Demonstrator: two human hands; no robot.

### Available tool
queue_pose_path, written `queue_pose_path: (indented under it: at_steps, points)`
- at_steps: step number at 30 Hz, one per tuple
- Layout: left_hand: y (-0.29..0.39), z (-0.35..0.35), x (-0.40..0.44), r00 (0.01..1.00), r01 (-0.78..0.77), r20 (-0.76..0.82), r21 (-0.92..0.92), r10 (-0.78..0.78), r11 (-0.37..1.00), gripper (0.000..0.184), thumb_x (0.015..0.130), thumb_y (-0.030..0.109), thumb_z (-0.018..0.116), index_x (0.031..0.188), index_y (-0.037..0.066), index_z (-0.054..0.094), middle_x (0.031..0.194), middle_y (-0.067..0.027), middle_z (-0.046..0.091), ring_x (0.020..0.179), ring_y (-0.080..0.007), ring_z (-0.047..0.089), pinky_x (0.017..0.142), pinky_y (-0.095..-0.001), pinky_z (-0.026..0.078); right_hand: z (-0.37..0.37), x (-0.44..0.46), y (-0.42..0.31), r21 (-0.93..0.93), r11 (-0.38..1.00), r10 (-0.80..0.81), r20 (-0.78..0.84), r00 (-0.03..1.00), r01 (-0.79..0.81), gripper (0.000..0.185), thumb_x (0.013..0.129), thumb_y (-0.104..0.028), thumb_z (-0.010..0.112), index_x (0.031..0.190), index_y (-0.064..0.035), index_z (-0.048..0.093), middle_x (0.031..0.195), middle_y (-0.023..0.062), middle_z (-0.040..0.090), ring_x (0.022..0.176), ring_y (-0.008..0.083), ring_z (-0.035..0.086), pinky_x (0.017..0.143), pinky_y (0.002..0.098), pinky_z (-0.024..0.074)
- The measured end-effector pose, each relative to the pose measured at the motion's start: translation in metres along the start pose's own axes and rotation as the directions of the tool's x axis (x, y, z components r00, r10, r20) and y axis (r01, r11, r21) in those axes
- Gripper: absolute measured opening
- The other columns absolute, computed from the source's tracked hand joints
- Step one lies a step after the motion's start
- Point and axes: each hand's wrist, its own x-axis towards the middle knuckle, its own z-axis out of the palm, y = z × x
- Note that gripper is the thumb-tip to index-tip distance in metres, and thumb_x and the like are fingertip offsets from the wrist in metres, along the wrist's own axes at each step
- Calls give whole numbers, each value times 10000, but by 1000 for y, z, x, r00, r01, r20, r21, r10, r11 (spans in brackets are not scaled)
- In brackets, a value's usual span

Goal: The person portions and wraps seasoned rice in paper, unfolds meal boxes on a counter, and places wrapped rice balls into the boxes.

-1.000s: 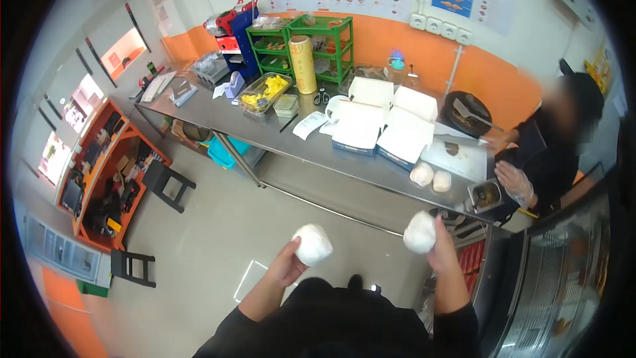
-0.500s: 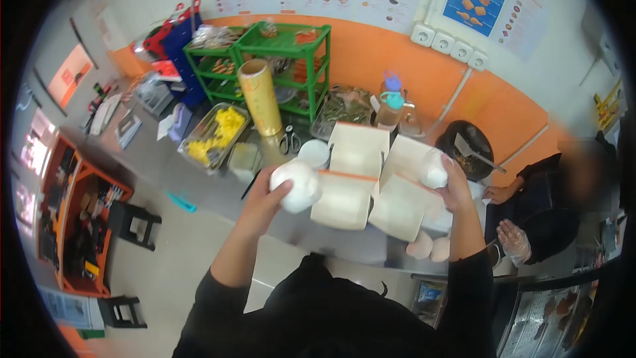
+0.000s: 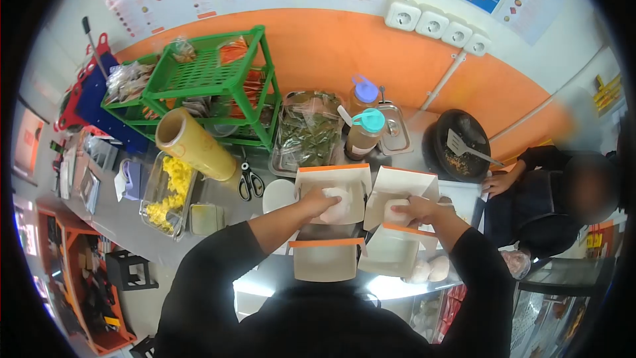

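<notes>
Four open white cardboard boxes with orange edges stand on the metal counter in front of me. My left hand (image 3: 317, 204) is closed round a white wrapped bundle (image 3: 336, 207), inside the back left box (image 3: 354, 182). In the back right box (image 3: 411, 185), my right hand (image 3: 422, 210) grips another white bundle (image 3: 395, 212). Nearer my body are the front left box (image 3: 324, 264) and the front right box (image 3: 387, 254), with nothing seen in them. Two more wrapped bundles (image 3: 430, 269) lie right of the boxes.
Behind the boxes are a tray of green leaves (image 3: 308, 134), bottles (image 3: 366, 134) and a black pan (image 3: 457, 149). On the left are scissors (image 3: 250, 181), a yellow film roll (image 3: 195, 144), a yellow-filled tray (image 3: 169, 192) and a green rack (image 3: 199, 79). A co-worker (image 3: 536, 202) stands at right.
Both hands have carried their white bundles forward and down into the two back boxes. The view has moved closer over the counter. The co-worker remains at the right.
</notes>
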Motion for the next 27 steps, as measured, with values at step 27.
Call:
queue_pose_path:
  at_steps: [27]
  points:
    - [146,151,-202,883,-431,330,282,335,857,332,941,138,597,1252,41,538,1198,-122,586,1044,-257,620,947,-353,468,10,-184,236,-91,996,-53,-514,856,7,510,904,-327,691,1206,45,514,1059,161,624,969,236,651,826,338,529]
